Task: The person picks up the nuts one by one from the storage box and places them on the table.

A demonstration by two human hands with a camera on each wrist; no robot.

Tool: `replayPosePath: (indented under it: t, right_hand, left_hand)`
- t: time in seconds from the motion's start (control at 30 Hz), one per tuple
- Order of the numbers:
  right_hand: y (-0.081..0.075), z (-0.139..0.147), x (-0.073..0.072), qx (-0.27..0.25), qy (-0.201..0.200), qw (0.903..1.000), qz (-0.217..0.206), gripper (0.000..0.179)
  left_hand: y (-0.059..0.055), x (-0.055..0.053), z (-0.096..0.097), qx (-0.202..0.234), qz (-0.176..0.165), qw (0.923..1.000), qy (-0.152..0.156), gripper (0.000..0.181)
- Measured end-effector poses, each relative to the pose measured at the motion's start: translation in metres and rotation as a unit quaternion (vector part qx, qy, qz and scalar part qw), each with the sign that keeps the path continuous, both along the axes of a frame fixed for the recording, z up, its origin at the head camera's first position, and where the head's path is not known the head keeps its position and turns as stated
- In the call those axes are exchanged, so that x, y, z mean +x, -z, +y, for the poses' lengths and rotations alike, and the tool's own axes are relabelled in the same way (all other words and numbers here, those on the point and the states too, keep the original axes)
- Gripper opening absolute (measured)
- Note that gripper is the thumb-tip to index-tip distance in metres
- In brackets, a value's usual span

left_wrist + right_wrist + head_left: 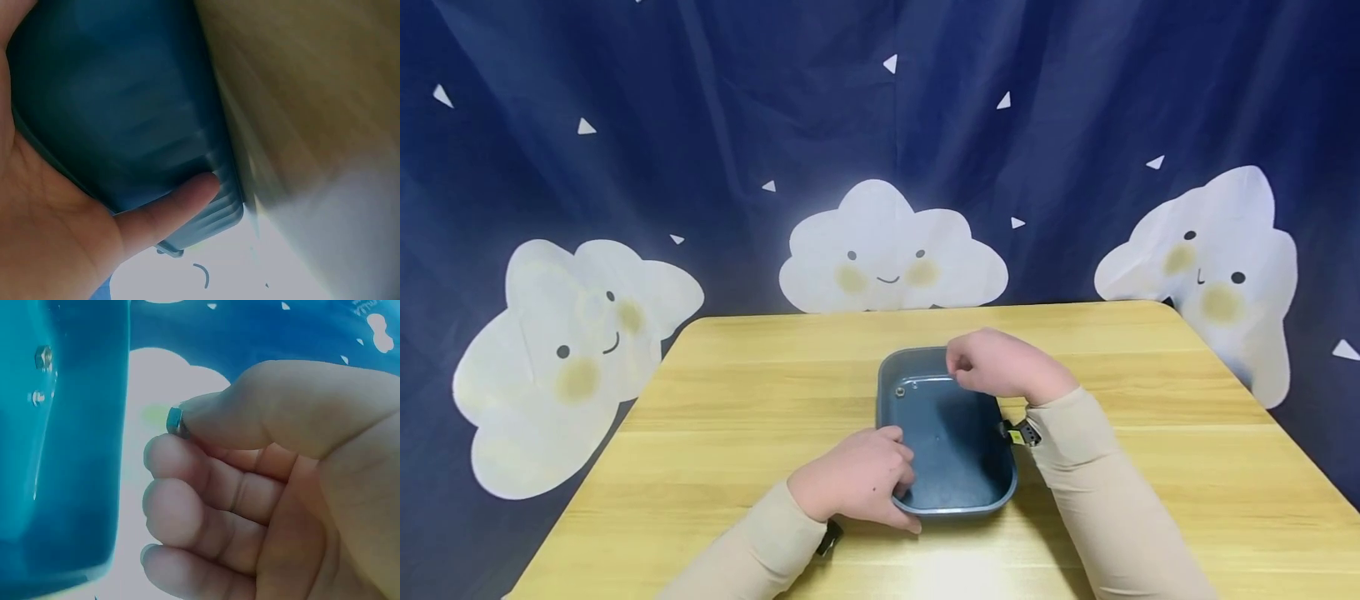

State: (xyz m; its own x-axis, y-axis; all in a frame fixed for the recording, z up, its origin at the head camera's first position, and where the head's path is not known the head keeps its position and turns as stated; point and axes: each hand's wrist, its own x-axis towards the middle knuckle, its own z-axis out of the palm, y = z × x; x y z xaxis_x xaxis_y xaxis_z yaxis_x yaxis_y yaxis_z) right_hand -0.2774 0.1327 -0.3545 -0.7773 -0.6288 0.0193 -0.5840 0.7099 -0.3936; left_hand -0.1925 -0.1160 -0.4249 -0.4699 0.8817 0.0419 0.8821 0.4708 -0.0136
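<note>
A dark blue plastic bin (947, 442) with rounded corners stands on the table. My left hand (857, 479) grips its near left corner; the fingers reach over the rim and the thumb (172, 209) lies along the outer wall. Over the bin's far right corner is my right hand (1000, 362). Between thumb and index finger it pinches a small metal nut (174, 420), which the head view hides. Another metal nut (900, 392) lies inside at the far left, with a smaller shiny metal piece (38, 397) beside it.
The wooden table (737, 400) extends around the bin on all sides. Behind it hangs a dark blue curtain (737, 100) with white clouds. A strapped wrist device (1021, 432) sits on the right wrist, close to the bin's right wall.
</note>
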Motion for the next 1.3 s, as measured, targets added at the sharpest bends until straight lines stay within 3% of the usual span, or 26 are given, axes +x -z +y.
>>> replayPosePath:
  t: [0.33, 0.57, 0.83, 1.3]
  right_hand:
    - [-0.002, 0.031, 0.004, -0.018, 0.033, 0.9993, 0.007, 0.017]
    - [-0.006, 0.047, 0.001, -0.010, 0.050, 0.9987, 0.003, 0.015]
    - [-0.001, 0.064, -0.004, 0.007, 0.074, 0.9972, -0.011, 0.015]
    - [0.019, 0.094, -0.016, 0.026, 0.108, 0.9903, -0.083, 0.012]
  left_hand:
    - [0.000, -0.001, 0.001, -0.007, 0.006, 1.0000, -0.002, 0.054]
    - [-0.001, -0.002, 0.002, -0.005, 0.006, 1.0000, -0.002, 0.055]
    - [0.000, -0.002, 0.001, -0.008, 0.001, 1.0000, -0.004, 0.054]
    - [-0.003, 0.000, 0.001, -0.009, 0.004, 0.9999, -0.004, 0.053]
